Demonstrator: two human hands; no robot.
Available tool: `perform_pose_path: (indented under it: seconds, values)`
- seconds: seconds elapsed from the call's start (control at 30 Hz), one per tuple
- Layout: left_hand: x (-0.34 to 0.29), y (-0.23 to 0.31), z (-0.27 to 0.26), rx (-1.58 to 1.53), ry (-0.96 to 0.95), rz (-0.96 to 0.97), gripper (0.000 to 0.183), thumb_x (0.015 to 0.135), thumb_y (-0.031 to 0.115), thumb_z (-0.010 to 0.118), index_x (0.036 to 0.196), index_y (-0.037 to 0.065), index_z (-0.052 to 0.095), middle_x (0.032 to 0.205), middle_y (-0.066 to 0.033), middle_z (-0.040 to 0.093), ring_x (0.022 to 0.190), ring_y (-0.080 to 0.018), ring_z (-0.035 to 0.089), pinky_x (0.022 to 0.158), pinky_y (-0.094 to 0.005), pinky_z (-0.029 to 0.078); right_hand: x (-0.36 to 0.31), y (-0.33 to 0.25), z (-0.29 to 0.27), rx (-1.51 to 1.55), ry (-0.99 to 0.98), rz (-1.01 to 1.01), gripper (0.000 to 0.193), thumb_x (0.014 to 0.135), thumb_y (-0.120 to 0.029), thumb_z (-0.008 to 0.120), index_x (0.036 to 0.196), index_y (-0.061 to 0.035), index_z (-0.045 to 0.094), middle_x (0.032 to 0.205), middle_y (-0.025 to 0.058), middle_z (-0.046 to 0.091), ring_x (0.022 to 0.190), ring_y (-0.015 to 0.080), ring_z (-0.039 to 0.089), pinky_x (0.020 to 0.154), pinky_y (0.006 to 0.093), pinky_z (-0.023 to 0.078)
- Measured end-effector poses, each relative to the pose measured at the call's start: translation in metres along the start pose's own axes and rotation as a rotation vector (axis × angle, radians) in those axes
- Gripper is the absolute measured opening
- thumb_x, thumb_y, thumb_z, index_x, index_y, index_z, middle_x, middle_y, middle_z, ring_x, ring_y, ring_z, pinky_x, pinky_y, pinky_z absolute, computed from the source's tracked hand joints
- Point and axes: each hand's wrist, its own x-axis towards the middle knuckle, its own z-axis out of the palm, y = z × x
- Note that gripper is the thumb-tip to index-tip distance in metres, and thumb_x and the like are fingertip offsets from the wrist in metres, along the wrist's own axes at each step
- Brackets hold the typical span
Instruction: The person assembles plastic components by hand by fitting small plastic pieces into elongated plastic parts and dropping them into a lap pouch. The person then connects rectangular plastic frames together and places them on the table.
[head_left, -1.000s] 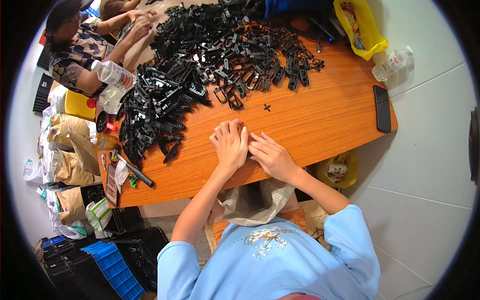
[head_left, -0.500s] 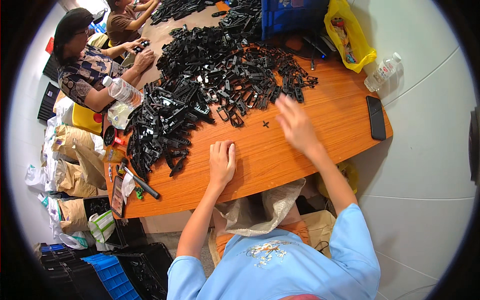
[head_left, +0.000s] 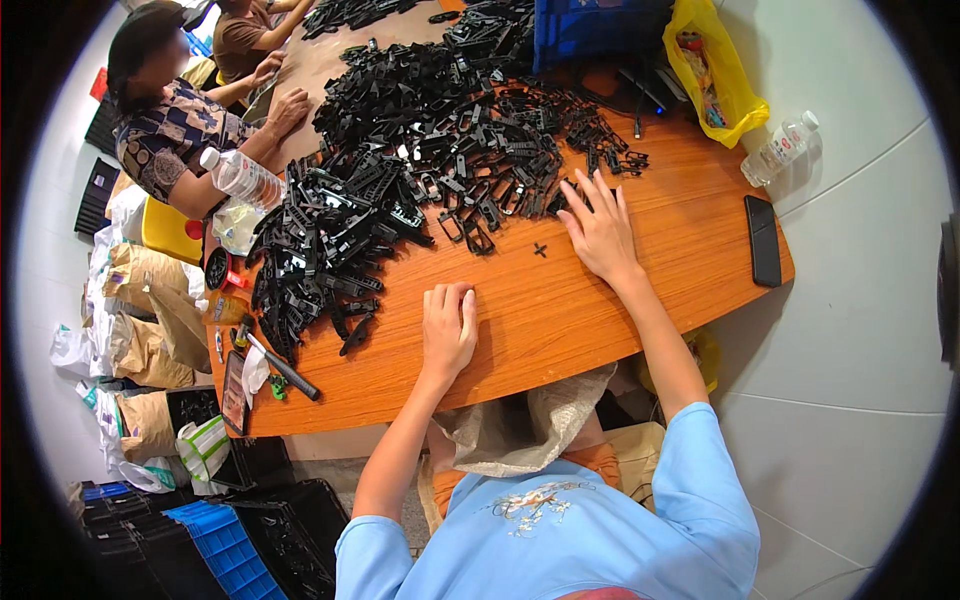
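I see right hand (head_left: 603, 235), fingers splayed, by black parts (head_left: 480, 150); left hand (head_left: 449, 328), fingers curled together. A red-marked bottle (head_left: 780, 150) is near the surface's (head_left: 690, 230) right edge.

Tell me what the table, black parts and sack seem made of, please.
Table: perhaps wood or laminate, satin; orange-brown grain shows. Black parts: probably plastic, fairly glossy; highlights are bright. Sack: likely woven plastic, matte; its surface looks coarse, creased.

We see bright light, glints on the black parts (head_left: 375, 185), soft shadow beside the table (head_left: 690, 240), and bent, black-rimmed edges.
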Motion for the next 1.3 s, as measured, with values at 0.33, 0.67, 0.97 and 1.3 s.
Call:
perform_pose_path:
  seconds: [0.33,0.67,0.97,1.3]
  values:
    - [-0.002,-0.002,0.001,-0.010,0.025,0.017,0.013,0.092,0.011,0.054,0.096,0.000,0.059,0.089,-0.0131,0.055,0.082,-0.0305,0.049,0.074,-0.0390,0.042,-0.052,-0.003,-0.017,-0.028,-0.035,0.009,0.037,0.096,-0.030,0.051,0.127,-0.0098,0.055,0.140,0.0065,0.048,0.136,0.0309,0.033,0.113,0.0549,0.017]
    - [-0.024,-0.013,-0.038,0.277,0.356,-0.007,0.026,0.086,0.010,0.062,0.110,0.002,0.056,0.109,-0.0146,0.055,0.105,-0.0330,0.047,0.093,-0.0403,0.037,-0.079,-0.014,-0.023,0.121,-0.020,-0.103,0.039,0.091,-0.025,0.059,0.127,-0.0096,0.056,0.141,0.0098,0.045,0.137,0.0303,0.032,0.113,0.0543,0.017]
    - [-0.066,-0.065,-0.082,0.546,0.318,-0.279,0.032,0.085,0.014,0.066,0.112,0.003,0.056,0.104,-0.0125,0.054,0.103,-0.0317,0.050,0.091,-0.0425,0.038,-0.101,-0.027,-0.033,-0.035,0.167,0.156,0.050,0.090,-0.027,0.061,0.135,-0.0070,0.048,0.142,0.0186,0.040,0.131,0.0340,0.039,0.107,0.0490,0.031]
    - [-0.051,-0.028,-0.038,0.135,0.274,0.005,0.028,0.079,0.009,0.073,0.105,0.003,0.064,0.101,-0.0132,0.056,0.089,-0.0307,0.056,0.077,-0.0393,0.045,-0.037,0.007,-0.036,0.175,0.155,0.159,0.029,0.089,-0.021,0.062,0.110,-0.0007,0.062,0.117,0.0143,0.061,0.110,0.0314,0.055,0.096,0.0395,0.041]
